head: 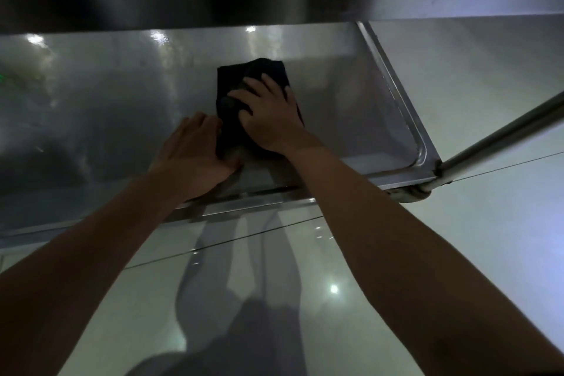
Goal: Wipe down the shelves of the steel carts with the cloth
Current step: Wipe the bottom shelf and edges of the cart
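— Why both hands down there on the lower shelf of the steel cart?

— I'd guess the right hand does the wiping and the left hand steadies the person, who is leaning in under the shelf above. The left lies palm down on the steel, just beside the black cloth, with its fingertips at the cloth's near left edge. I can't tell if it pinches that edge or only touches it.

— And the right?

— Spread flat on top of the cloth, pressing it onto the shelf. Its fingers are mostly straight and splayed, not curled round anything. The cloth sticks out beyond them toward the back and out to the left.

— So where's the cloth on the shelf?

— Right of the middle, short of the raised rim on the right and near the front lip. The corner post stands well to the right of it. The floor tiles below look glossy.
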